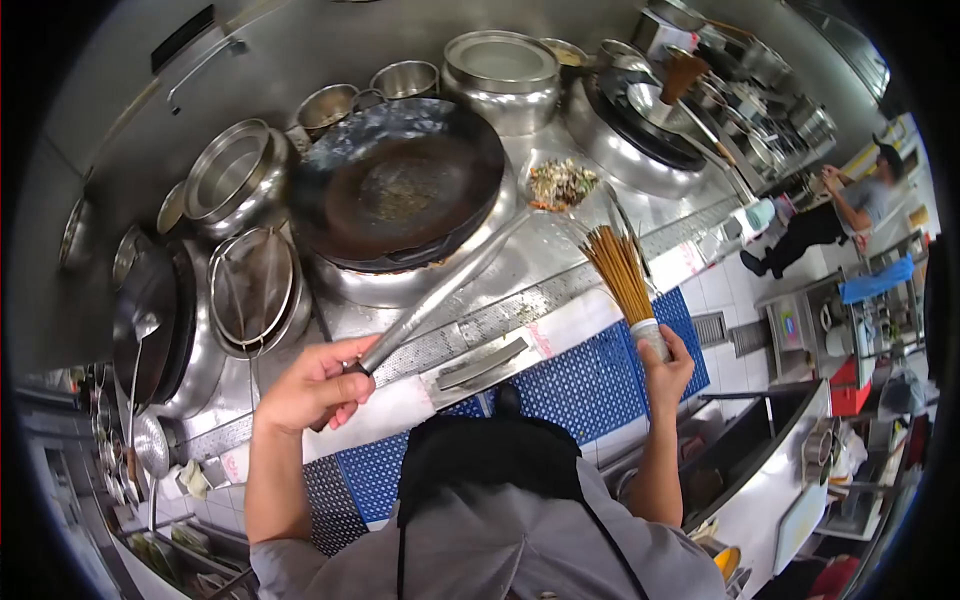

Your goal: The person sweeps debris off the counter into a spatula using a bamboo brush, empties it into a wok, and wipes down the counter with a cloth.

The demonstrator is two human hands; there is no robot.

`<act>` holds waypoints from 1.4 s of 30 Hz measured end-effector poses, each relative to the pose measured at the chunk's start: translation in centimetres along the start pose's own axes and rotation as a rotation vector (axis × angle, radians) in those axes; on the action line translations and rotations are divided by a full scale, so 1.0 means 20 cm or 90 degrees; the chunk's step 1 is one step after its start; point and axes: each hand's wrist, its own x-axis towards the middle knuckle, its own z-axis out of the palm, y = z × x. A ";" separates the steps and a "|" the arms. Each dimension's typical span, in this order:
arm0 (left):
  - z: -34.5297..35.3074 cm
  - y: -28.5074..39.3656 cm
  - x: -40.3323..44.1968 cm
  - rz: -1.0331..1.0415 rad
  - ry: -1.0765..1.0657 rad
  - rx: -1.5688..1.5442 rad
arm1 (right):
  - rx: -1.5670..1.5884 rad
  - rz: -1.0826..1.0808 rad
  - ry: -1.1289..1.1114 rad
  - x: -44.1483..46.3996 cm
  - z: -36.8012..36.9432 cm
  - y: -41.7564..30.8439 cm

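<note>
My left hand (318,388) is closed around the grip of a long-handled metal ladle (440,288), its shaft slanting up and to the right past the wok's front rim. At its far end lies a heap of chopped food scraps (560,185); I cannot tell whether they sit in the ladle's bowl or in a basin beneath. My right hand (665,368) grips the bound white end of a bamboo wok brush (618,272), bristles pointing up toward the counter edge. A large dark wok (400,190) rests on the range, its bottom wet-looking and brown.
Steel pots (500,75) line the back of the range. A strainer (252,285) rests on a pot at left, near another wok (145,320). A further dark wok ring (640,125) is at right. Blue matting (590,375) covers the floor; another person (850,205) is at far right.
</note>
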 end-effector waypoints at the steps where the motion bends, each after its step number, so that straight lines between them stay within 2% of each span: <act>1: -0.01 0.03 -0.01 0.018 0.028 -0.009 | 0.015 0.003 -0.009 0.00 0.00 -0.02; 7: -0.17 0.22 -0.01 0.160 0.104 -0.025 | 0.013 0.013 -0.077 0.03 0.06 0.07; 10: -0.29 0.35 0.05 0.199 0.197 -0.016 | 0.012 -0.012 -0.080 0.03 0.09 0.07; 14: -0.46 0.54 0.19 0.206 0.334 0.117 | 0.010 0.010 -0.101 0.05 0.08 0.01; 17: -0.59 0.63 0.34 0.233 0.401 0.139 | 0.017 0.007 -0.099 0.06 0.07 0.00; 22: -0.97 0.66 0.73 0.231 0.519 0.303 | -0.045 -0.029 -0.081 0.08 0.03 0.10; 23: -1.01 0.66 0.81 0.174 0.620 0.513 | -0.054 -0.028 -0.081 0.07 0.03 0.10; 24: -1.17 0.57 0.94 0.258 0.719 0.864 | -0.066 -0.031 -0.080 0.07 0.02 0.10; 27: -1.26 0.43 1.06 0.045 0.677 0.956 | -0.085 -0.024 -0.083 0.03 0.01 0.10; 30: -1.31 0.40 1.10 0.007 0.715 0.877 | -0.110 -0.041 -0.093 0.00 -0.01 0.02; 34: -1.26 0.45 1.00 0.041 0.767 0.891 | -0.056 -0.008 -0.082 0.02 -0.02 0.07; 38: -1.20 0.39 0.97 0.082 0.820 0.964 | -0.106 -0.074 -0.081 0.04 -0.01 0.06; 42: -1.28 0.25 1.01 0.007 0.690 1.054 | -0.032 -0.009 -0.097 0.04 0.05 0.00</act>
